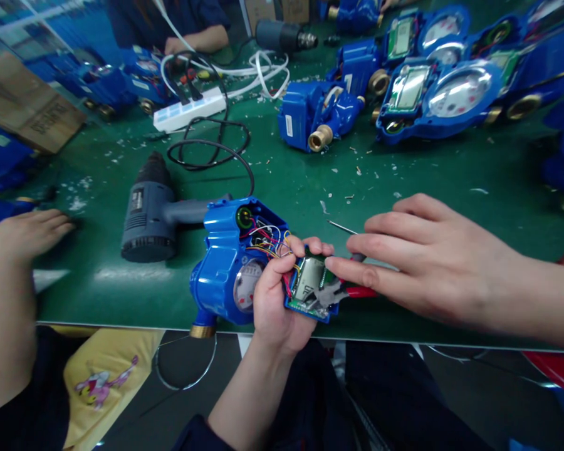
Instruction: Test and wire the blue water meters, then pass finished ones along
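We find the left hand (277,300) closed around the blue water meter (230,275), held over the green bench (404,169) to present its circuit board (308,288) to the red-handled pliers (361,292) gripped in the right hand (432,263).

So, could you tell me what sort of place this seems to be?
Probably a workshop assembling or repairing electronic water meters. Blue meters with brass fittings and exposed circuit boards cover the green bench, a heat gun lies nearby, and a power strip sits among cables.
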The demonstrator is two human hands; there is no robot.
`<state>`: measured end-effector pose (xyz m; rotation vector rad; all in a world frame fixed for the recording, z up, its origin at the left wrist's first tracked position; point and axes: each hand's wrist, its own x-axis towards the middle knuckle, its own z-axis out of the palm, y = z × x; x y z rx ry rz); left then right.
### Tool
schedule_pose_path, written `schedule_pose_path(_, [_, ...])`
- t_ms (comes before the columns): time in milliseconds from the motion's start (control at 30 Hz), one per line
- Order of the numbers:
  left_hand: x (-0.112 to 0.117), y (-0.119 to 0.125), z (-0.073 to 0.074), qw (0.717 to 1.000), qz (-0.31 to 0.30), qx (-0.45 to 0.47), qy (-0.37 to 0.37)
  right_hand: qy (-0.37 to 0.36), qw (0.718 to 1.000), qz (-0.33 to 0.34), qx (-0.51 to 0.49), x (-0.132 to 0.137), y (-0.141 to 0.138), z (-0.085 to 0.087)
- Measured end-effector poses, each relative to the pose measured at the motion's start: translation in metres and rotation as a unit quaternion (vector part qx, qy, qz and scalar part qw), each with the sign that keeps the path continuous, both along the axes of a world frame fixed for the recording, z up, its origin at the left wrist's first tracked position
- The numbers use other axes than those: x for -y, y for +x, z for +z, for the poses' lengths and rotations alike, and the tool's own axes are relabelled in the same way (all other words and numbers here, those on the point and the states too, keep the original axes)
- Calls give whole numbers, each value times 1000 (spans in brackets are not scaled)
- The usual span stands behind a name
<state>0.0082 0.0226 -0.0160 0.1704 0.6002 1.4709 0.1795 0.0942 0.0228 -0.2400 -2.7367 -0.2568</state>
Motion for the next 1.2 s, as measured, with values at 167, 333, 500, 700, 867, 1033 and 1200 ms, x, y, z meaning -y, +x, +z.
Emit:
schedule_pose_path(167, [0,0,-3,1000,3,0,14,-59,998,-16,5,0,0,-7])
schedule_pose_path(333, [0,1,-2,1000,13,-18,3,33,999,-15,-9,5,-1,0])
schedule_pose_path(500, [0,2,-2,999,41,-29,10,33,999,-38,-18,16,1,3])
schedule_pose_path(700, [-2,4,-2,998,48,-18,35,-50,995,-83,-19,18,1,-8])
schedule_pose_path(867, [-2,3,0,999,37,-24,25,-67,995,-69,-9,12,1,-8])
schedule_pose_path(1033, [-1,2,0,998,19,-51,-5,6,1000,-30,3,6,0,2])
schedule_pose_path(1200, [-1,1,1,999,10,-41,-14,36,999,-15,-2,2,-2,3])
